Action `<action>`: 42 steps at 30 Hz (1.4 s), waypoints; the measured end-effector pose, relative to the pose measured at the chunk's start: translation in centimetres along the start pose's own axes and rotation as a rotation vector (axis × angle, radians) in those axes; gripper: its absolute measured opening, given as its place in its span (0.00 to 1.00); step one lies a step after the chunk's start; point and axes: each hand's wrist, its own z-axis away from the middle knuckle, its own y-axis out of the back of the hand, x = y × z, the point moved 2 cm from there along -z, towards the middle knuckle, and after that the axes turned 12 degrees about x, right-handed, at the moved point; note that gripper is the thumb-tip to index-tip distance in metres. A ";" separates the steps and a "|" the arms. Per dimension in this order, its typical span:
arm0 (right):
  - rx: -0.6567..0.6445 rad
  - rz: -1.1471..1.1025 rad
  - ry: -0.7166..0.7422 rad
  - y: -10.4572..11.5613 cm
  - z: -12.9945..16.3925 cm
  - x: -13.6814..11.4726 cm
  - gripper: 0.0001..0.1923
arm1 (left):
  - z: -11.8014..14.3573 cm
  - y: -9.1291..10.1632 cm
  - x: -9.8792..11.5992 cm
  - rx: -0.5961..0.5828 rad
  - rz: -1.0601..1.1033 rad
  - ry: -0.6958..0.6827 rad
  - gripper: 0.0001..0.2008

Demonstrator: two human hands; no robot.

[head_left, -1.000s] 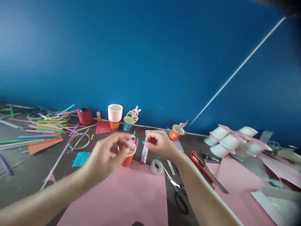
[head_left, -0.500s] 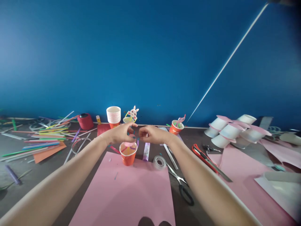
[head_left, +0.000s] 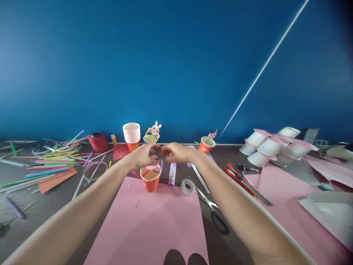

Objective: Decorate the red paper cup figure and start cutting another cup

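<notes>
Orange paper cup (head_left: 150,180) stands at 12 o'clock edge of pink sheet (head_left: 154,224), steady base on worktop (head_left: 41,217). Left hand (head_left: 143,156) and right hand (head_left: 176,152) meet just above rim, each grip pinched together on small paper strip (head_left: 157,151). Tape roll (head_left: 188,186), scissors (head_left: 215,215) at 3 o'clock, within reach.

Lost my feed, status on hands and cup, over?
Both hands, left hand and right hand, pinched together above the orange cup. Cup upright on pink paper. Tape roll and scissors lie beside it.
</notes>
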 end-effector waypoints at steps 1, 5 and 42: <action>-0.004 0.004 0.007 0.0 0.0 0.0 0.05 | -0.1 -0.1 0.0 -0.008 -0.024 -0.001 0.24; 0.000 0.013 0.028 -0.1 -0.2 0.1 0.04 | -0.1 -0.3 0.3 -0.007 -0.087 -0.015 0.25; 0.218 -0.081 -0.088 -2.2 2.8 1.0 0.08 | 0.1 -1.6 0.2 0.177 -0.163 -0.102 0.26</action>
